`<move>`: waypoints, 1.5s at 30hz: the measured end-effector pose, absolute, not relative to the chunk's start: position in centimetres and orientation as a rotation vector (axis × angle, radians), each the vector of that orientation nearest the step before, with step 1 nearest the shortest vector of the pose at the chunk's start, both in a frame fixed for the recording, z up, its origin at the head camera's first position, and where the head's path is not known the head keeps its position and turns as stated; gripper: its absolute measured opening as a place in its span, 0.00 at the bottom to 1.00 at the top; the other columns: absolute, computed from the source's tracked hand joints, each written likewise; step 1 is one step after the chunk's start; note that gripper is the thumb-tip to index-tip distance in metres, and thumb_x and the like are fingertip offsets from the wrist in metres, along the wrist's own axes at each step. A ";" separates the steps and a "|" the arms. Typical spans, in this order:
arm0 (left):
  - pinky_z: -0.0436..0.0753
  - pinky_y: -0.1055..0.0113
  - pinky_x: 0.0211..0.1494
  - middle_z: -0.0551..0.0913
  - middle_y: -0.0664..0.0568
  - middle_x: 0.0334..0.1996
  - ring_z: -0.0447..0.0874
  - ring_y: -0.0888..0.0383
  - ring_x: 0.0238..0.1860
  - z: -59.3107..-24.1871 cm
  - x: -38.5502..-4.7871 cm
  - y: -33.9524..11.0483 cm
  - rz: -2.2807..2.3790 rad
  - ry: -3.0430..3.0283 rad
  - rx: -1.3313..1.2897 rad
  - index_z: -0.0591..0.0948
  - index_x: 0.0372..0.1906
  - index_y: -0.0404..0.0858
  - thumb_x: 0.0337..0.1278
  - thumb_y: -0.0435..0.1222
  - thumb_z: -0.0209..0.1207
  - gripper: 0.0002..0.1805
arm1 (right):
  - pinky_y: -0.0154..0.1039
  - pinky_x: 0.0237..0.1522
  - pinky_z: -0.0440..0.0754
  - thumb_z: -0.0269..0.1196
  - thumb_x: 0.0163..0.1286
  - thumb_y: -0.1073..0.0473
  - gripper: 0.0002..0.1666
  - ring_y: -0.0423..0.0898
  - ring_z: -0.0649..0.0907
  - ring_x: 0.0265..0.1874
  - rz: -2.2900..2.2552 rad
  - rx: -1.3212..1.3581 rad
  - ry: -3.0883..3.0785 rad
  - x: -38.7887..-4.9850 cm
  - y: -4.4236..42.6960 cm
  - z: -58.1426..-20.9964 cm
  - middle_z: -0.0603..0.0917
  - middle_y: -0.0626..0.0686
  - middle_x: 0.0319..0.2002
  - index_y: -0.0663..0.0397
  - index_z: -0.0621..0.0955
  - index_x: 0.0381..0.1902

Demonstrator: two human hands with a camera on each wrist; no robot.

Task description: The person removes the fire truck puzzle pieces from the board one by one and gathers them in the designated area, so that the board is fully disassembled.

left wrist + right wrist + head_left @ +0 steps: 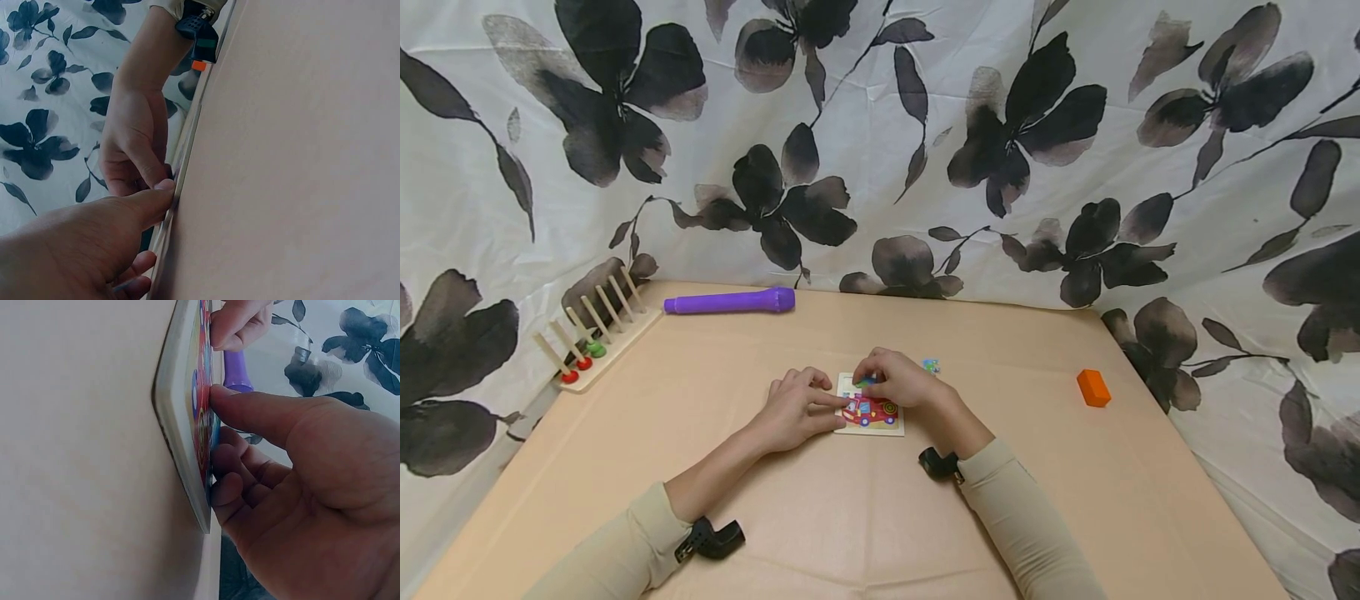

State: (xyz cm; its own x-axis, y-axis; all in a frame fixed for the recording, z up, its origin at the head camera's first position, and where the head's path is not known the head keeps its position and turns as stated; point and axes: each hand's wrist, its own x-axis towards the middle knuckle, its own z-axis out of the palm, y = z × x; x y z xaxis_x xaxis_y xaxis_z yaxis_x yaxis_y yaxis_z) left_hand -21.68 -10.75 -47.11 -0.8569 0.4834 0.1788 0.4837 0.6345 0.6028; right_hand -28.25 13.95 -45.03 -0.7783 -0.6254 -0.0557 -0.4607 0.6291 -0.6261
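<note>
A small jigsaw puzzle board [868,431] with a red vehicle picture lies flat on the table. At its left edge my left hand [795,414] touches it, with the extended index finger and thumb reaching onto the picture. Over the upper part of the board, my right hand [900,380] pinches a green-and-blue puzzle piece [865,382], mostly covered by the fingers. In the right wrist view, the right thumb [250,412] and curled fingers are at the picture surface. Another small blue-green puzzle piece [931,366] lies just beyond the right hand.
A purple toy microphone [730,302] lies at the back left of the table [760,517]. Beside it stands a wooden peg rack [617,342] with red and green pieces on some pegs. An orange block [1093,388] sits toward the right edge. Floral cloth [880,183] hangs behind.
</note>
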 end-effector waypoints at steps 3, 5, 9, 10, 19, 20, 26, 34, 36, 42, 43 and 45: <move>0.59 0.54 0.51 0.78 0.52 0.53 0.67 0.53 0.53 -47.1 -21.7 -10.8 -1.041 -2.842 -0.839 0.91 0.54 0.55 0.58 0.52 0.73 0.19 | 0.38 0.46 0.75 0.68 0.72 0.60 0.08 0.46 0.76 0.39 -0.887 -0.882 2.585 -28.3 13.9 -45.1 0.80 0.49 0.43 0.47 0.88 0.48; 0.59 0.54 0.51 0.78 0.52 0.53 0.67 0.53 0.53 -47.2 -21.7 -10.8 -1.035 -2.842 -0.840 0.91 0.54 0.55 0.58 0.52 0.73 0.19 | 0.38 0.46 0.75 0.69 0.72 0.60 0.08 0.46 0.76 0.40 -0.897 -0.884 2.587 -28.2 13.9 -45.1 0.80 0.49 0.43 0.47 0.88 0.47; 0.59 0.54 0.51 0.78 0.52 0.53 0.68 0.53 0.53 -47.2 -21.6 -10.8 -1.038 -2.834 -0.840 0.91 0.54 0.54 0.58 0.52 0.73 0.19 | 0.39 0.48 0.75 0.70 0.70 0.61 0.08 0.46 0.76 0.41 -0.948 -0.875 2.574 -28.2 13.9 -45.0 0.82 0.49 0.43 0.47 0.88 0.46; 0.59 0.54 0.51 0.78 0.52 0.53 0.68 0.53 0.53 -47.2 -21.6 -10.8 -1.039 -2.832 -0.842 0.91 0.54 0.54 0.58 0.51 0.73 0.19 | 0.39 0.48 0.75 0.70 0.70 0.61 0.08 0.46 0.76 0.42 -0.961 -0.869 2.570 -28.3 13.9 -45.1 0.82 0.49 0.43 0.47 0.89 0.45; 0.59 0.53 0.51 0.78 0.52 0.54 0.68 0.52 0.54 -47.1 -21.7 -10.7 -1.036 -2.822 -0.852 0.91 0.54 0.54 0.58 0.51 0.73 0.18 | 0.39 0.51 0.75 0.71 0.68 0.63 0.09 0.47 0.78 0.45 -1.075 -0.863 2.506 -28.4 14.1 -45.2 0.88 0.49 0.46 0.51 0.90 0.46; 0.59 0.53 0.51 0.78 0.52 0.54 0.68 0.52 0.54 -47.1 -21.7 -10.7 -1.037 -2.822 -0.853 0.91 0.54 0.54 0.58 0.51 0.73 0.18 | 0.38 0.50 0.75 0.71 0.68 0.63 0.09 0.47 0.78 0.45 -1.079 -0.867 2.500 -28.5 14.2 -45.2 0.88 0.50 0.46 0.52 0.90 0.46; 0.59 0.53 0.51 0.78 0.52 0.54 0.68 0.53 0.53 -47.0 -21.7 -10.7 -1.039 -2.824 -0.855 0.91 0.54 0.54 0.58 0.50 0.73 0.18 | 0.34 0.40 0.74 0.66 0.73 0.64 0.11 0.43 0.77 0.36 -1.080 -0.869 2.461 -28.5 14.5 -44.9 0.87 0.51 0.40 0.53 0.89 0.51; 0.59 0.52 0.53 0.78 0.53 0.54 0.67 0.53 0.53 -47.1 -21.7 -10.7 -1.046 -2.829 -0.854 0.91 0.54 0.54 0.58 0.50 0.73 0.19 | 0.35 0.40 0.75 0.61 0.75 0.66 0.16 0.43 0.76 0.34 -1.057 -0.866 2.423 -28.8 15.0 -44.9 0.85 0.51 0.38 0.53 0.87 0.56; 0.59 0.52 0.53 0.78 0.53 0.54 0.67 0.53 0.53 -47.1 -21.7 -10.7 -1.051 -2.827 -0.854 0.91 0.54 0.54 0.58 0.50 0.73 0.19 | 0.36 0.39 0.75 0.60 0.75 0.66 0.16 0.43 0.76 0.33 -1.061 -0.860 2.417 -28.7 15.0 -44.8 0.85 0.52 0.37 0.53 0.87 0.56; 0.59 0.52 0.53 0.78 0.52 0.54 0.67 0.53 0.53 -47.2 -21.6 -10.7 -1.054 -2.821 -0.853 0.91 0.54 0.54 0.58 0.50 0.73 0.19 | 0.34 0.36 0.76 0.62 0.75 0.66 0.16 0.43 0.77 0.29 -1.095 -0.874 2.419 -28.8 15.2 -44.7 0.84 0.53 0.32 0.57 0.85 0.58; 0.59 0.52 0.53 0.78 0.52 0.54 0.68 0.53 0.54 -47.2 -21.6 -10.7 -1.050 -2.821 -0.851 0.91 0.54 0.54 0.58 0.50 0.73 0.19 | 0.34 0.36 0.76 0.62 0.75 0.66 0.16 0.43 0.77 0.30 -1.100 -0.882 2.425 -28.8 15.2 -44.7 0.85 0.52 0.33 0.57 0.85 0.58; 0.59 0.52 0.53 0.78 0.52 0.54 0.68 0.53 0.54 -47.1 -21.6 -10.7 -1.045 -2.824 -0.849 0.91 0.54 0.54 0.58 0.51 0.73 0.19 | 0.34 0.37 0.76 0.63 0.74 0.65 0.16 0.43 0.77 0.31 -1.106 -0.888 2.445 -28.8 15.3 -44.5 0.85 0.51 0.35 0.57 0.86 0.58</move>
State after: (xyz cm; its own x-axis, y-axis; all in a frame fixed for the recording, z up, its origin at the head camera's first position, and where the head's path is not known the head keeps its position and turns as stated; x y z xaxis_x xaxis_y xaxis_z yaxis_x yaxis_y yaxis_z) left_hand -21.64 -10.69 -47.13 -0.8527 0.4855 0.1931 0.4942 0.6295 0.5996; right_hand -28.78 15.32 -44.52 -0.7583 -0.6513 -0.0278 -0.4091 0.5086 -0.7576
